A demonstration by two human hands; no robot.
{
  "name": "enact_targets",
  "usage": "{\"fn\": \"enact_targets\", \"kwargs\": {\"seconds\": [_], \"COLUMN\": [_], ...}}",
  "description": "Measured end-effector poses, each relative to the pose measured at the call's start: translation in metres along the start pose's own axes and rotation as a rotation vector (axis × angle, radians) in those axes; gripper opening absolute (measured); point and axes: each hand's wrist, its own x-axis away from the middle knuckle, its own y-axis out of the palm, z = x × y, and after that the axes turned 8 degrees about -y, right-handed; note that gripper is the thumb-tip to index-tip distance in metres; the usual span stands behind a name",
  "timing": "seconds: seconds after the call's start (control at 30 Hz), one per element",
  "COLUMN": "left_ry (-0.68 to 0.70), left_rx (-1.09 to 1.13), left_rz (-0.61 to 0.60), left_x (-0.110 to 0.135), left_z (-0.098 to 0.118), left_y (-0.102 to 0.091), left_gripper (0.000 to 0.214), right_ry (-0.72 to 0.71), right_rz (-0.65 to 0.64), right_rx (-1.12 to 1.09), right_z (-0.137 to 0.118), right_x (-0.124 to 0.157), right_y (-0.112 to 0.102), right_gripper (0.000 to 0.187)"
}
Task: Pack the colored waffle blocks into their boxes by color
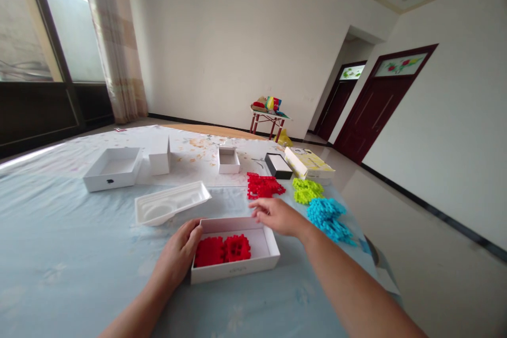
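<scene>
In front of me stands a white cardboard box (235,273) with red plastic interlocking pieces (224,250) lying in its left and middle part. My left hand (186,243) grips the left wall of this box, its fingers over the rim. Above the far right corner of the box is my right hand (275,215), fingers stretched out and apart, with nothing visible in them. Just beyond those fingers lies a pile of red pieces (264,186). Green pieces (308,190) and blue pieces (328,217) are heaped to the right.
A white plastic tray (172,203) lies left of centre. Behind it are a white box (113,182), an upright white box (159,158) and a small white box (228,168). A black-edged box (278,166) and a yellow box (312,162) stand at the back right. A patterned cloth (79,274) covers the table.
</scene>
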Motion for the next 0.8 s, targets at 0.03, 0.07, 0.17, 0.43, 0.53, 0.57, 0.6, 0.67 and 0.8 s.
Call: {"fn": "enact_targets", "kwargs": {"seconds": [0.03, 0.07, 0.17, 0.43, 0.53, 0.57, 0.6, 0.67, 0.8], "left_ry": [0.001, 0.004, 0.017, 0.011, 0.012, 0.009, 0.005, -0.002, -0.001], "left_rx": [0.009, 0.016, 0.018, 0.014, 0.019, 0.013, 0.006, -0.003, -0.012], "left_rz": [0.002, 0.005, 0.015, 0.029, 0.013, 0.008, 0.005, -0.001, -0.005], "left_x": [0.000, 0.000, -0.001, 0.000, -0.002, -0.002, -0.002, -0.002, -0.001], "left_z": [-0.001, -0.001, -0.001, -0.001, -0.003, -0.003, -0.004, -0.005, -0.004], "left_y": [0.000, 0.000, 0.000, -0.001, -0.001, 0.000, 0.000, 0.000, 0.000], "left_gripper": [0.043, 0.043, 0.043, 0.042, 0.042, 0.042, 0.043, 0.043, 0.043], "right_ry": [0.029, 0.072, 0.248, 0.439, 0.459, 0.457, 0.449, 0.414, 0.357], "right_rz": [0.131, 0.252, 0.434, 0.524, 0.509, 0.512, 0.517, 0.527, 0.510], "right_rx": [0.027, 0.083, 0.236, 0.357, 0.402, 0.420, 0.439, 0.469, 0.504], "right_z": [0.011, 0.023, 0.058, 0.085, 0.087, 0.089, 0.091, 0.095, 0.098], "right_x": [-0.003, -0.006, -0.014, -0.035, -0.040, -0.040, -0.039, -0.036, -0.028], "right_y": [-0.004, -0.007, -0.007, 0.021, 0.025, 0.026, 0.026, 0.027, 0.026], "right_gripper": [0.035, 0.031, 0.036, 0.061, 0.057, 0.054, 0.050, 0.040, 0.026]}}
